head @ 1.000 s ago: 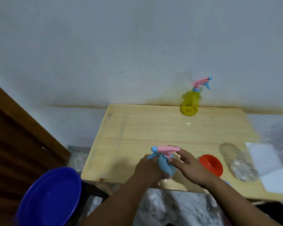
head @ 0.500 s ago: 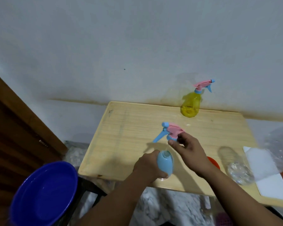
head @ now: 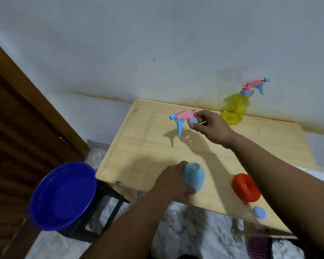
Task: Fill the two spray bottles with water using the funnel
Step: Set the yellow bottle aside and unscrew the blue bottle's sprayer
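We are noting early stage: left hand (head: 173,181) gripping uncapped blue bottle (head: 194,176); right hand (head: 210,126) pinching removed spray head (head: 185,116) above surface (head: 153,146). Funnel (head: 245,186) lying unused; yellow bottle (head: 234,107) capped; no filling showing.

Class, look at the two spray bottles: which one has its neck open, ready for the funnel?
The blue bottle, gripped by the left hand; the yellow bottle by the wall has its trigger head on.
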